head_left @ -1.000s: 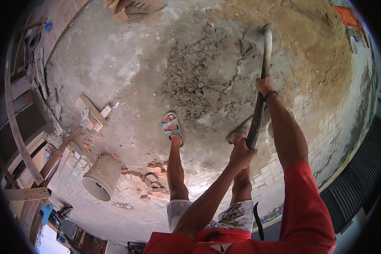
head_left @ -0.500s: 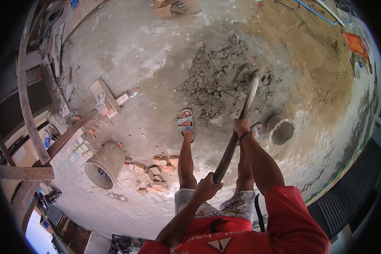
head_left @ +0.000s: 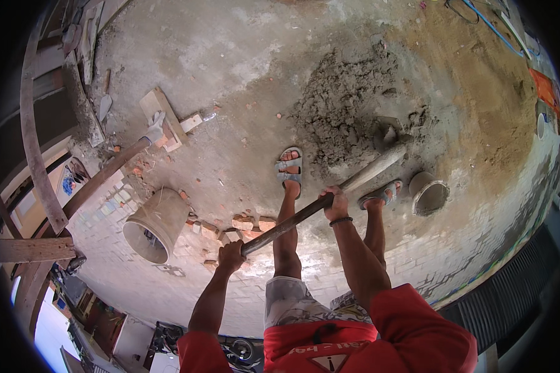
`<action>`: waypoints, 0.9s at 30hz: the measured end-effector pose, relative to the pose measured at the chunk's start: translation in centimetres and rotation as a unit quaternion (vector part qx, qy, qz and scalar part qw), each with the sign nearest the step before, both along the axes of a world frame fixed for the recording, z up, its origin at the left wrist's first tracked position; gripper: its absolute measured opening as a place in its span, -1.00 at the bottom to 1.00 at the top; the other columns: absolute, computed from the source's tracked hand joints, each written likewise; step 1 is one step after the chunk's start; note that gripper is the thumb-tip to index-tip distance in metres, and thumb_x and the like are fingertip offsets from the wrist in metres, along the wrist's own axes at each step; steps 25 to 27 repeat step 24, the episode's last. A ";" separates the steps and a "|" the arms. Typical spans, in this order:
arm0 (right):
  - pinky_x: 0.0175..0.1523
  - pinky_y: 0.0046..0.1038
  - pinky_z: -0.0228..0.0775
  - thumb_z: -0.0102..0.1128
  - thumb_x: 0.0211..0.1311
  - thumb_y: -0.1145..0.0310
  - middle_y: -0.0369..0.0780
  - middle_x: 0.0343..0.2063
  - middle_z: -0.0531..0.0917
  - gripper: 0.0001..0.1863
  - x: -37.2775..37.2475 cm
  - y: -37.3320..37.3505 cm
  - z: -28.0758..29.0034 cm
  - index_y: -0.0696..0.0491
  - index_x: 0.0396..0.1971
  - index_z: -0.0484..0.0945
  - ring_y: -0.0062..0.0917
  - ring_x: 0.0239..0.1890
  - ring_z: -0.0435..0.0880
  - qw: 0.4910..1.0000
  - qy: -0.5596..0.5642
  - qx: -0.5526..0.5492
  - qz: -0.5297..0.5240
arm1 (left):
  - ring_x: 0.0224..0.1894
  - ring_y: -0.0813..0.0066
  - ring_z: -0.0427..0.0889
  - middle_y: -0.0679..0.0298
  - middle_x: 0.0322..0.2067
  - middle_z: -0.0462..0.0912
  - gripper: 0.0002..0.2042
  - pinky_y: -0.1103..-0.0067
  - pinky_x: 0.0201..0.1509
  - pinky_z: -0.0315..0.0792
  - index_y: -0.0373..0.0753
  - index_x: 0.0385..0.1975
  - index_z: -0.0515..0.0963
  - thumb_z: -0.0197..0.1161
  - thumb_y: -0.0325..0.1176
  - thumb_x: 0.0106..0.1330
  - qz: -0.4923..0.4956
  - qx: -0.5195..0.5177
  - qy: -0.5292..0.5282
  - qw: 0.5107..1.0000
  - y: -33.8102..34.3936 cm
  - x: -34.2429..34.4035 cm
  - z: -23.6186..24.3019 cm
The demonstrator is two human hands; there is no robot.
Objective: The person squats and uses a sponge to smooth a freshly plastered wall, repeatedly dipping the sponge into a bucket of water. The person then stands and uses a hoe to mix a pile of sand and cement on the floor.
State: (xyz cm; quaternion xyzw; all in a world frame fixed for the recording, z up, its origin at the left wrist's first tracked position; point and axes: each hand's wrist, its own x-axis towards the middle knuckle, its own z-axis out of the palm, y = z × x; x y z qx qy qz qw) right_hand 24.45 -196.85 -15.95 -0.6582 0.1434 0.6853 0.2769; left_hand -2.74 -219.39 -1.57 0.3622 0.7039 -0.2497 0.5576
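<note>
Both my hands grip a long wooden-handled hoe (head_left: 330, 198). My left hand (head_left: 231, 255) holds the near end of the handle. My right hand (head_left: 337, 202), with a dark band on the wrist, holds it further up. The hoe's blade (head_left: 389, 133) is dug into a grey pile of wet mortar (head_left: 348, 112) on the concrete floor. I stand in sandals, my left foot (head_left: 290, 169) at the pile's edge and my right foot (head_left: 379, 194) under the handle.
A small mortar-coated bucket (head_left: 429, 194) stands right of my right foot. A larger bucket (head_left: 155, 225) lies on its side at left, among broken bricks (head_left: 242, 225). A wooden float (head_left: 162, 118), a trowel (head_left: 104, 102) and planks (head_left: 34, 143) lie at left. Brown sand (head_left: 479, 81) spreads at right.
The hoe has swung down from a raised, upright position to low and slanted, its blade now in the mortar pile. My hands slid lower and the view shifted over the pile.
</note>
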 end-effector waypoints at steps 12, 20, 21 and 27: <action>0.01 -0.28 0.45 0.21 0.06 0.71 -0.24 -0.43 0.59 -0.75 -3.5 0.5 14.2 0.03 -0.34 0.45 -0.39 -0.30 0.62 0.983 0.039 0.175 -0.049 | -0.04 0.20 0.52 0.28 -0.29 0.61 -0.80 0.22 0.07 0.32 -0.08 -0.35 0.59 0.36 -0.43 -0.01 0.012 0.189 0.111 0.976 1.2 -4.4 -5.2; -0.36 -0.35 0.46 0.28 0.07 0.48 -0.24 -0.57 0.52 -0.90 0.8 -0.4 -1.2 0.11 -0.49 0.51 -0.43 -0.51 0.59 0.998 -0.044 -0.012 0.049 | -0.19 0.11 0.69 0.14 -0.32 0.71 -0.64 0.26 -0.02 0.49 -0.15 -0.23 0.60 0.44 -0.26 -0.08 0.025 0.005 0.012 1.000 0.9 2.3 3.5; -0.36 -0.34 0.47 0.28 0.08 0.47 -0.24 -0.57 0.53 -0.90 1.2 -0.5 -3.3 0.12 -0.49 0.52 -0.42 -0.50 0.60 0.996 -0.053 -0.028 0.063 | -0.19 0.09 0.70 0.11 -0.33 0.71 -0.65 0.26 -0.02 0.49 -0.17 -0.27 0.60 0.45 -0.24 -0.09 0.005 -0.004 0.010 1.000 1.6 3.3 3.3; -0.36 -0.26 0.47 0.31 0.10 0.41 -0.23 -0.55 0.57 -0.87 0.4 -0.1 -3.3 0.12 -0.45 0.55 -0.40 -0.51 0.61 0.994 -0.034 -0.048 0.096 | -0.12 0.09 0.68 0.03 -0.31 0.71 -0.56 0.23 0.09 0.46 -0.15 -0.18 0.58 0.44 -0.17 -0.11 0.066 -0.007 0.022 0.998 0.7 3.2 3.5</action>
